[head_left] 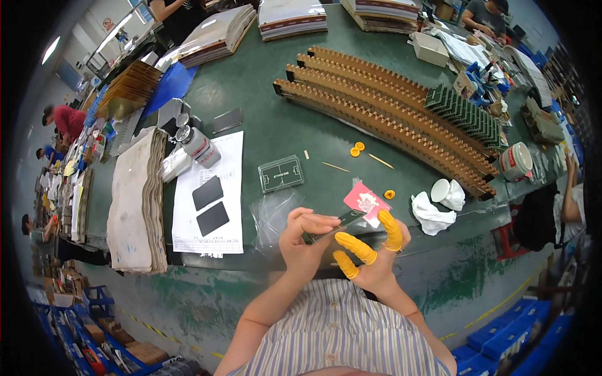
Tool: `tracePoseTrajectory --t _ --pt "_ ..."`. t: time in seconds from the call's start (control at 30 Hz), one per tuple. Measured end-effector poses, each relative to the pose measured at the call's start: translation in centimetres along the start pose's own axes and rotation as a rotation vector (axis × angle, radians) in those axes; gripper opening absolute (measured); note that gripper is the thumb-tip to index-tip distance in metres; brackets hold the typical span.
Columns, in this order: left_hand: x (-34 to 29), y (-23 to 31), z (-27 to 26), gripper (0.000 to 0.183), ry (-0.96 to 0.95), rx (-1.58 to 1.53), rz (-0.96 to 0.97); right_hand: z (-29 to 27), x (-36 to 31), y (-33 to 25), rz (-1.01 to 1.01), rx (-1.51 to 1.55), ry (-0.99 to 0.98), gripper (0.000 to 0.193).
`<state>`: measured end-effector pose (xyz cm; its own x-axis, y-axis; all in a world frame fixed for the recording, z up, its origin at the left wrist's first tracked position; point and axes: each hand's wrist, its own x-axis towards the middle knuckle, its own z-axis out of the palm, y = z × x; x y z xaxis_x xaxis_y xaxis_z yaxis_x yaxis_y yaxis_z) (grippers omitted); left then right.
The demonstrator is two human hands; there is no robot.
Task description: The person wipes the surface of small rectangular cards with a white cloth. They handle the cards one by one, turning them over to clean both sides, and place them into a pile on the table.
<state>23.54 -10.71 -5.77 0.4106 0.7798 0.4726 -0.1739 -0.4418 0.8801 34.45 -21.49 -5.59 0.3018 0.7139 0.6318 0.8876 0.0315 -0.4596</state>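
Note:
My left hand [305, 237] pinches a small dark green plate [351, 218] with pale markings, held tilted above the table's near edge. Close to its right, my right hand [375, 257] has its fingers apart, with yellow rubber finger cots on several of them. Whether a fingertip touches the plate I cannot tell. Just beyond lies a pink card [365, 202] with a white pattern. A similar green plate with white lines [281, 175] rests flat further off, and clear plastic bags [274, 219] are left of my left hand.
Long slotted wooden racks [376, 103] cross the table, with several green plates [463, 113] standing at the right. Thin wooden sticks [381, 161], loose finger cots [355, 151] and crumpled tissue [431, 215] lie nearer. At left, a bottle [200, 149] and black plates [213, 219] sit on a paper sheet.

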Motion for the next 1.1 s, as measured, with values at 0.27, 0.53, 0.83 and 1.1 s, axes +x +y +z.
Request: tracePoseTrajectory --t 0.27,0.53,0.83,1.1 --pt "-0.02 0.38 -0.47 0.023 0.011 0.039 0.008 0.33 0.14 -0.4 0.0 -0.01 0.009 0.028" --pt "-0.19 0.21 -0.71 0.026 0.01 0.064 0.014 0.3 0.05 -0.28 -0.009 -0.049 -0.049 0.033" --pt "-0.23 0.21 -0.85 0.026 0.028 0.077 0.001 0.68 0.26 -0.02 0.059 -0.007 0.056 0.029" --pt "-0.27 0.15 -0.86 0.025 0.027 0.091 -0.007 0.22 0.6 0.22 0.077 -0.08 0.067 0.029"
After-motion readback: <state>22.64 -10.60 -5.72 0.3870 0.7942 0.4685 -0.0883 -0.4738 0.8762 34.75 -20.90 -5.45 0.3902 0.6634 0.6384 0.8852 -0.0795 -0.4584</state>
